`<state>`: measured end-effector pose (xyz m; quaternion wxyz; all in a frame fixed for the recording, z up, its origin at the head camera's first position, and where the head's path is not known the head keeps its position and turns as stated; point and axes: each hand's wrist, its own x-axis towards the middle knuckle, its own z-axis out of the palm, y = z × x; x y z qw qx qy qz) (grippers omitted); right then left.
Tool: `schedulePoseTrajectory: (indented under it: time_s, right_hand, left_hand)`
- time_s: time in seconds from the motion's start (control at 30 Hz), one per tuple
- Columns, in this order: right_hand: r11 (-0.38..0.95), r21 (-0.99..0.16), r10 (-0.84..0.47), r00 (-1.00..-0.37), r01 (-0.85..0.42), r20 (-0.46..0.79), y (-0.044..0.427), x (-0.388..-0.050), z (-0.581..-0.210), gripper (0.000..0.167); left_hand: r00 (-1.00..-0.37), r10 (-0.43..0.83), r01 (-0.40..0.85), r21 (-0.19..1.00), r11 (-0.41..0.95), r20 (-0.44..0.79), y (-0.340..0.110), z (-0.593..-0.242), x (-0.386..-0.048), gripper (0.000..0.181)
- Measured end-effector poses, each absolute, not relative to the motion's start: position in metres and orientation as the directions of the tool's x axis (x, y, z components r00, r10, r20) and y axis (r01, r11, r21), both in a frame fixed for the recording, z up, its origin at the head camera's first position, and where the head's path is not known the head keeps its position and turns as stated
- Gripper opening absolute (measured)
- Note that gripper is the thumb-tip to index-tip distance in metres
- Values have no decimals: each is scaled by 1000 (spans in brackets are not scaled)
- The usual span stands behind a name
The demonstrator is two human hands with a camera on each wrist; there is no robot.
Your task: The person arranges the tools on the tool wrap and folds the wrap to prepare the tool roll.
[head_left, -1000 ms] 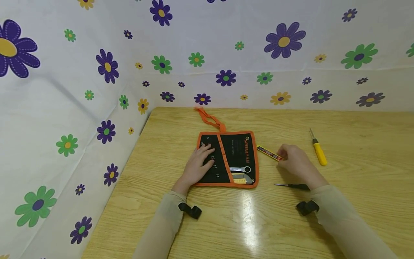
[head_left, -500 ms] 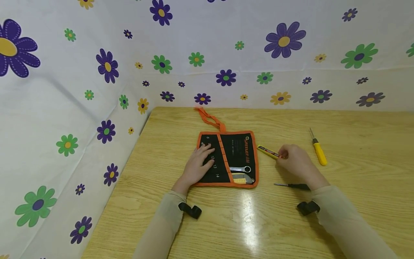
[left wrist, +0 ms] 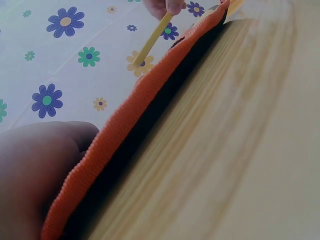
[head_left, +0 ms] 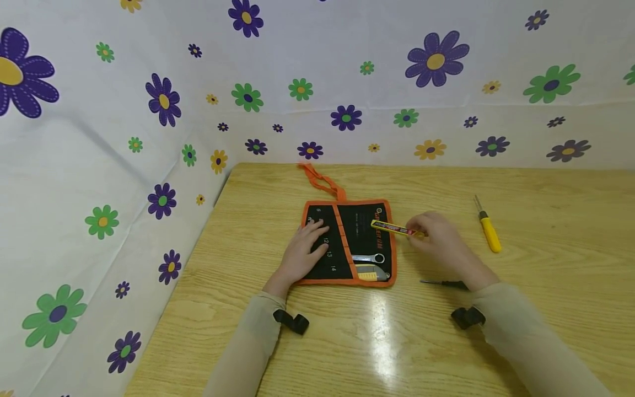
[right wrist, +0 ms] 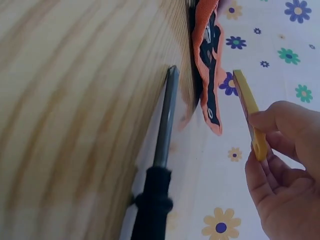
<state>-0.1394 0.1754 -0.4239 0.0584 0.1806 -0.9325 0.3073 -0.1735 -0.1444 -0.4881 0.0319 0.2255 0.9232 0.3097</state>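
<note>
A black tool pouch with orange edging [head_left: 364, 237] lies flat, a wrench [head_left: 369, 258] and a yellow-grey folding tool [head_left: 371, 273] showing in its pockets. On the pouch's left part rests my left hand [head_left: 300, 251], fingers spread. My right hand [head_left: 441, 242] pinches one end of a slim yellow case [head_left: 392, 226], whose other end is over the pouch's right side. In the right wrist view the yellow case [right wrist: 248, 107] is between thumb and fingers [right wrist: 267, 177]; in the left wrist view it [left wrist: 151, 41] is above the pouch's orange edge [left wrist: 125, 117].
A yellow-handled screwdriver [head_left: 489, 232] lies at the right. A black screwdriver [head_left: 448, 284] lies below my right hand, partly behind the wrist. The orange strap [head_left: 322, 183] extends behind the pouch toward the flowered backdrop [head_left: 297, 49].
My right hand has lifted the yellow case and moved it left, from beside the pouch to over its right side. The left hand has stayed on the pouch.
</note>
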Motion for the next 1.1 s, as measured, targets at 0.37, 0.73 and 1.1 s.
schedulePoseTrajectory:
  time_s: [0.37, 0.73, 1.1]
  right_hand:
    - [690, -415, -530, -805, -592, 267, 153, -153, -428, 16]
    - [620, -387, -614, -729, -683, 303, 137, -167, -436, 21]
    - [647, -446, -610, -770, -619, 184, 120, -169, -439, 18]
  left_hand:
    - [-891, 444, 408, 589, 698, 91, -144, -484, -172, 46]
    - [-890, 447, 407, 589, 698, 84, -143, -482, -171, 47]
    - [-891, 447, 403, 595, 695, 81, -143, -479, -169, 47]
